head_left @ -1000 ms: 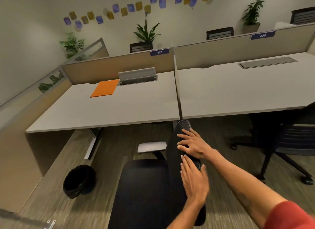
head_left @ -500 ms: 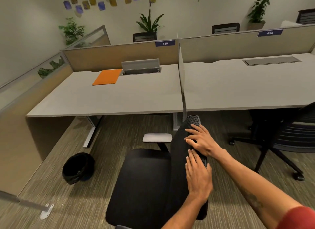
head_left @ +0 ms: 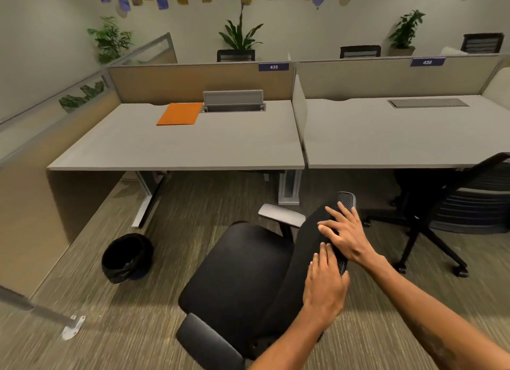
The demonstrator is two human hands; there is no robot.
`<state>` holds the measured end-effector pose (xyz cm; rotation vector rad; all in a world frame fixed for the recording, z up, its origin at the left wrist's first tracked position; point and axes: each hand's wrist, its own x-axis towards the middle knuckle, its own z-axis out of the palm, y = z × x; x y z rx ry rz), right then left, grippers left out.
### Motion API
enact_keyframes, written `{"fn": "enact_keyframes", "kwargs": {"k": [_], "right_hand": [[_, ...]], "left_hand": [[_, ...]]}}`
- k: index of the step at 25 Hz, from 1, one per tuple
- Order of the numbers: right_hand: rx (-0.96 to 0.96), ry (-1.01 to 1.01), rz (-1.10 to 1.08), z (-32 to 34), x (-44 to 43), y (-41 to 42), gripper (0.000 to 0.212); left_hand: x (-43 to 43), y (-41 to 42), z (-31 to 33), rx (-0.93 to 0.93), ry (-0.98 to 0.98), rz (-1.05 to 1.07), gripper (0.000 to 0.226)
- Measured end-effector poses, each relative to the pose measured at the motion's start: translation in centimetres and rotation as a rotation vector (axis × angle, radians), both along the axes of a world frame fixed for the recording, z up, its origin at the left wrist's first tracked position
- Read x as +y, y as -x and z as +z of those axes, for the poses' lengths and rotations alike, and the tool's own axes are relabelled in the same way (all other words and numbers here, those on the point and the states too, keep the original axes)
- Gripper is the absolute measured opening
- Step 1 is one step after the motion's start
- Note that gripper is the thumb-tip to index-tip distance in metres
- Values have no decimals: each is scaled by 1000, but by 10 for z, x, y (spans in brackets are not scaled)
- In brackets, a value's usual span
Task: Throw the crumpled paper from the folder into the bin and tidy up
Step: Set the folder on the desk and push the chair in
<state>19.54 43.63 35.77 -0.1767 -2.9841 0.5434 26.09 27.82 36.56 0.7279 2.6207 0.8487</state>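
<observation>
An orange folder lies closed at the back of the left desk, beside a grey cable box. No crumpled paper shows. A black bin with a dark liner stands on the carpet below the desk's left front. In front of me is a black office chair, turned sideways and standing clear of the desk. My right hand lies over the top of its backrest, fingers spread. My left hand presses on the backrest just below it.
A second black chair stands at the right desk. Beige partitions close off the back and left. The desk's legs reach the floor near the bin. A metal post with a floor bracket sits at lower left.
The chair has rolled back from the desk and to the right, with both hands staying on its backrest. My view has pulled back, and more of the floor shows.
</observation>
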Motion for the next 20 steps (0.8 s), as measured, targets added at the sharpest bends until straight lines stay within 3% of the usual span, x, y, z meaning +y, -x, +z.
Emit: {"fn": "enact_keyframes", "kwargs": {"k": [5,10,17,20], "right_hand": [[71,-31,-88,-6,-54,-49,62],[101,-166,61,-8,-93,-85,61],[-101,-194,323,8,-103,-90,73],[-137,-221,356,11,-112,-80,78]], "left_hand": [[-67,-18,4,4,-1,-31,72],[-137,-19,8,96,110,-87,52],[-219,10,20,37,200,-183,56],[-245,30,21,28,244,-166,70]]}}
